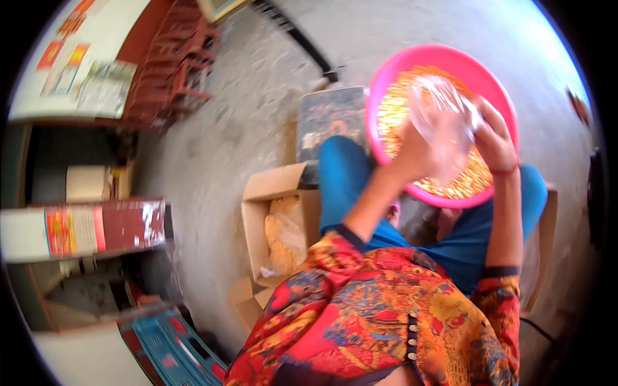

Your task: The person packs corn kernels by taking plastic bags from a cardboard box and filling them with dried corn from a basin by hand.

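A clear plastic bag (444,138) hangs over a pink basin (505,96), held between both hands. My left hand (415,151) is closed at the bag's left side, its fingers partly covered by the shiny film and blurred. On the other side, my right hand (496,138), with a red band at the wrist, pinches the bag's edge. Small yellow-orange pieces (467,180) fill much of the basin below; their exact kind is unclear. I cannot make out anything inside the bag. The basin sits in front of my knees.
A platform scale (331,119) with a dark pole stands left of the basin. Beside my left leg, an open cardboard box (257,222) holds bagged yellow stuff (283,235). Farther left are stacked red chairs (174,71), shelving (84,231) and a teal case (174,347).
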`<state>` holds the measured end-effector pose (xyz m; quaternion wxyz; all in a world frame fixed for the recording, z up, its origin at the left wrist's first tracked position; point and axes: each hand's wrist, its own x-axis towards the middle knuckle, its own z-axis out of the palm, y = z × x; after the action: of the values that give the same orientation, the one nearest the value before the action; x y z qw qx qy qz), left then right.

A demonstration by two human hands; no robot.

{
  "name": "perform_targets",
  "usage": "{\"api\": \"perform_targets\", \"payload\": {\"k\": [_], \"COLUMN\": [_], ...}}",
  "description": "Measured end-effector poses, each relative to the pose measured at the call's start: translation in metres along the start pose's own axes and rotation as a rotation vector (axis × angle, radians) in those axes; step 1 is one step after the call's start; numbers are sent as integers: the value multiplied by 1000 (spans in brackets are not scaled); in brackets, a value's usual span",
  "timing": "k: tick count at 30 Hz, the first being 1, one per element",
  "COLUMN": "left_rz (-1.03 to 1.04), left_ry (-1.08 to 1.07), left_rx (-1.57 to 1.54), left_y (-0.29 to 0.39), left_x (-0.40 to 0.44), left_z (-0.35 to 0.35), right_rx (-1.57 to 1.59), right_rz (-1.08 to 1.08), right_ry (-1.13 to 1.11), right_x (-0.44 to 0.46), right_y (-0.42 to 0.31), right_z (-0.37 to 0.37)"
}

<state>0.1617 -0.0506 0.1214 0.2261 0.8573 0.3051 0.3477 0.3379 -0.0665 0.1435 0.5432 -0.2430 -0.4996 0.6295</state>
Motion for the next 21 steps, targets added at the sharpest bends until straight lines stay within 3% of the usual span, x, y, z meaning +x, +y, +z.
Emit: {"api": "perform_targets", "payload": {"k": [1, 2, 3, 4, 5, 6, 8, 11, 14, 15, 16, 17, 19, 21], "left_rz": [-47, -123, -78, -118, -157, -164, -137, -125, -382, -255, -329, -231, -457, -510], "left_ry": [-101, -44, 17, 19, 24, 68, 256, 441, 575, 547, 681, 673, 830, 933], "left_rx": [86, -309, -233, -300, -366, -400, -605, -1442, -927, -752, -735, -713, -659, -650], "left_y": [-14, -12, -20, -21, -23, -26, -31, -19, -1, -9, -8, -11, -4, -18], "left_x": [-16, -11, -8, -6, -4, -3, -7, -18, -57, -73, -86, -104, -140, -191], "left_z": [31, 42, 57, 49, 41, 36, 17, -41, -113, -137, -151, -173, -208, -225], "right_rx": [-143, -227, -348, -368, -280, -256, -118, 131, 175, 192, 207, 223, 239, 254], "right_rz": [54, 0, -63, -59, 107, 81, -37, 24, 108, 79, 45, 60, 72, 84], "right_ry": [-113, -209, -290, -261, -103, 17, -36, 132, 190, 206, 223, 167, 121, 73], "right_x": [3, 9, 12, 11, 3, 4, 12, 9, 7, 6, 5, 5, 5, 4], "right_y": [8, 10, 14, 12, 18, 19, 16, 37, 43, 42, 41, 42, 41, 44], "right_z": [1, 14, 14, 15, -2, -7, -25, -91, -113, -108, -106, -115, -118, -123]}}
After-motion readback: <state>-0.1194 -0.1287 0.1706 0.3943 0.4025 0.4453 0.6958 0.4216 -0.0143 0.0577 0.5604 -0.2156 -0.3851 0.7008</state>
